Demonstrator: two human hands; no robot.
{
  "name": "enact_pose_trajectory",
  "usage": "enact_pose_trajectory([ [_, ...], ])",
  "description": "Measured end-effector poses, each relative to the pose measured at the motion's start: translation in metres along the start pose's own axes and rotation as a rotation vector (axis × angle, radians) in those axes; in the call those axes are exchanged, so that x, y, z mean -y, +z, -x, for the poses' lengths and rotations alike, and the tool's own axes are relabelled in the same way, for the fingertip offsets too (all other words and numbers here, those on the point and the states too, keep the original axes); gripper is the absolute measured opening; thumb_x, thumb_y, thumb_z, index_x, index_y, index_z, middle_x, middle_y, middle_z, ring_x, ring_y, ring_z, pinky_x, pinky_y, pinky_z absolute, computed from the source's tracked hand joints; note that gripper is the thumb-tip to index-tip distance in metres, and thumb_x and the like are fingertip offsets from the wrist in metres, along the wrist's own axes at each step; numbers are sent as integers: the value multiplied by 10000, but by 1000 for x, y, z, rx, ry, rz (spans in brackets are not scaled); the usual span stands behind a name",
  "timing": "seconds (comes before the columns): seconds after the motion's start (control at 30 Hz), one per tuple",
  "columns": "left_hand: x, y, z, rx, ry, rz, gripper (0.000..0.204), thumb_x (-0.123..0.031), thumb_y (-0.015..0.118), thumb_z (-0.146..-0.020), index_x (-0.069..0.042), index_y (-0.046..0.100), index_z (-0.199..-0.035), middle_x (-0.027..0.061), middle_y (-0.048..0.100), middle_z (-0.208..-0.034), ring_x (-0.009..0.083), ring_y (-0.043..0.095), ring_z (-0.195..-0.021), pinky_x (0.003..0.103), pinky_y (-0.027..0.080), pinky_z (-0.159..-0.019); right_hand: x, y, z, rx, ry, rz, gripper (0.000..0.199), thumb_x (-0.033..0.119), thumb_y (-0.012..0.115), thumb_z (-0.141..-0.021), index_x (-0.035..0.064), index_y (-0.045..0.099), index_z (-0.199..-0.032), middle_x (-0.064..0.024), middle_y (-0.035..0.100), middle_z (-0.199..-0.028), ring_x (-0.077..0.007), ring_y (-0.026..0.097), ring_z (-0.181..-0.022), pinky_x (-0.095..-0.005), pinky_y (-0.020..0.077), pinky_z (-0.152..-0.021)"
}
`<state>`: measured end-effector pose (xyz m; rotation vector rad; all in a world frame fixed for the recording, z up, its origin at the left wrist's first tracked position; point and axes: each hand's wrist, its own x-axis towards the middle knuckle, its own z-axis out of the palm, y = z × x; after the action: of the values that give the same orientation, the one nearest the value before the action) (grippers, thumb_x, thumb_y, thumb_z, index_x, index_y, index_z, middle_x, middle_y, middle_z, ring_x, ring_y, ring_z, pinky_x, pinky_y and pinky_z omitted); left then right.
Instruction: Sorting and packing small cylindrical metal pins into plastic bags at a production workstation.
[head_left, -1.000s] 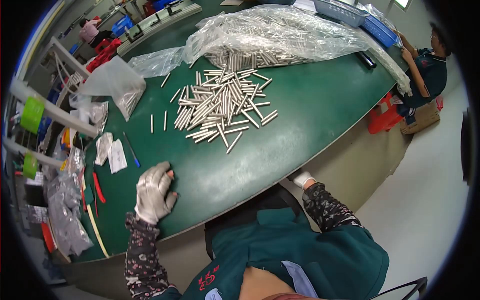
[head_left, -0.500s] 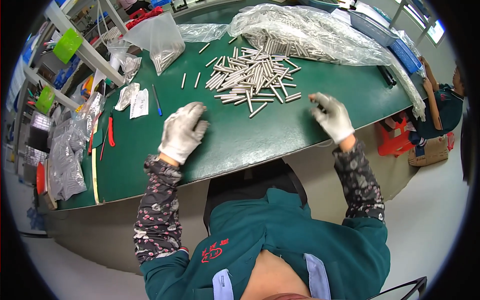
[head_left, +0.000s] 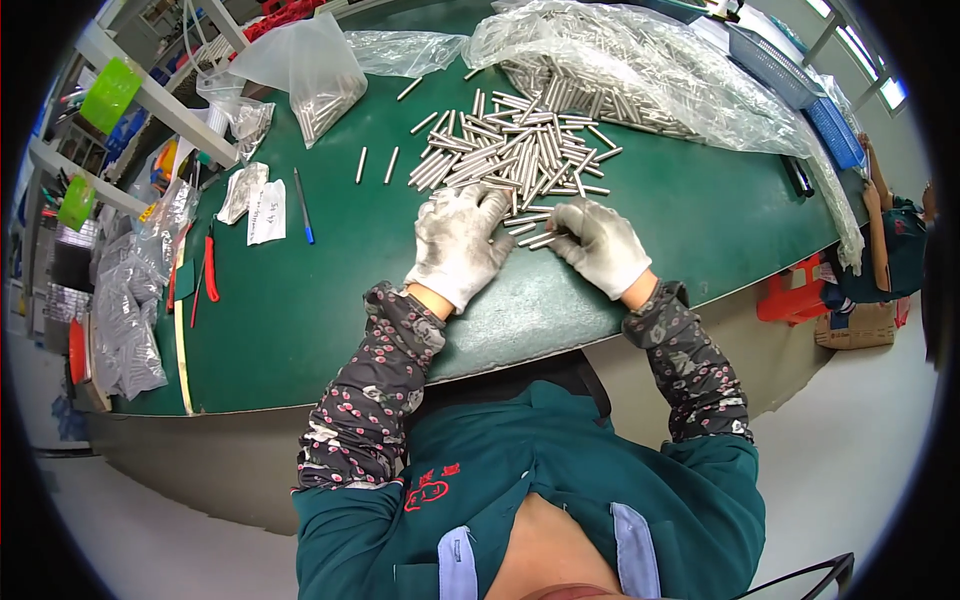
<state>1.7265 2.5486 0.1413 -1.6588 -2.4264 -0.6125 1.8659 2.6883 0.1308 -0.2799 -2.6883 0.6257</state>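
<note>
A loose pile of short metal pins [head_left: 510, 150] lies on the green table top. My left hand [head_left: 458, 248], in a whitish glove, rests at the pile's near left edge. Its fingers reach toward the pins, and the thumb stands apart. My right hand [head_left: 603, 246], gloved too, is at the near right edge with bent fingers spread apart. Its thumb and fingertips touch the ends of a few loose pins [head_left: 528, 229] lying between the two hands. Neither hand has a pin lifted. Some of the left fingertips are hard to make out against the pile.
Behind the pile, a clear plastic sheet [head_left: 640, 60] covers many more pins. A bag of pins [head_left: 325, 95] stands at the back left. Closer in are a pen [head_left: 304, 207], a paper slip [head_left: 267, 212] and red-handled pliers [head_left: 210, 265]. Blue baskets [head_left: 775, 65] and another person's arm [head_left: 877, 200] are at right.
Both hands have moved inward to the pile's near edge, the left one rightward and the right one leftward. Several pins at that edge have shifted and now lie between the hands.
</note>
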Motion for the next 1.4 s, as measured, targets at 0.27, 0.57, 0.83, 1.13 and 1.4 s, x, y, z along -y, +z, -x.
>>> enact_pose_trajectory([
  [0.27,31,-1,14,-67,127,167,196,-70,665,-627,-98,608,-812,47,591,-896,247,553,-862,352,446,-739,0,2,-6,12,53,41,281,206,623,-717,105,550,-969,-102,539,-846,-294,559,-799,-393,454,-679],
  [0.57,23,-17,30,21,24,123,291,-129,701,-608,-96,590,-875,64,574,-908,266,537,-854,366,442,-739,11,-1,-4,0,31,-40,213,186,639,-696,97,553,-869,-82,542,-789,-283,551,-762,-387,445,-655],
  [0.83,29,-20,29,65,30,173,256,-120,692,-612,-87,600,-848,71,570,-915,270,538,-867,363,445,-744,8,2,-7,94,-149,-45,166,177,640,-695,82,556,-801,-73,546,-788,-283,548,-766,-382,441,-655],
  [1.13,37,-30,32,142,-47,95,216,-142,685,-615,-98,629,-819,69,570,-878,259,546,-843,364,448,-738,17,1,-10,97,-53,35,195,155,661,-674,63,552,-807,-84,534,-808,-291,533,-743,-374,424,-626],
  [1.4,40,-29,31,120,-2,148,191,-109,679,-641,-111,639,-828,68,578,-881,260,555,-829,364,450,-716,33,3,-18,113,-57,90,203,206,637,-707,76,564,-845,-87,526,-850,-270,546,-824,-379,452,-679],
])
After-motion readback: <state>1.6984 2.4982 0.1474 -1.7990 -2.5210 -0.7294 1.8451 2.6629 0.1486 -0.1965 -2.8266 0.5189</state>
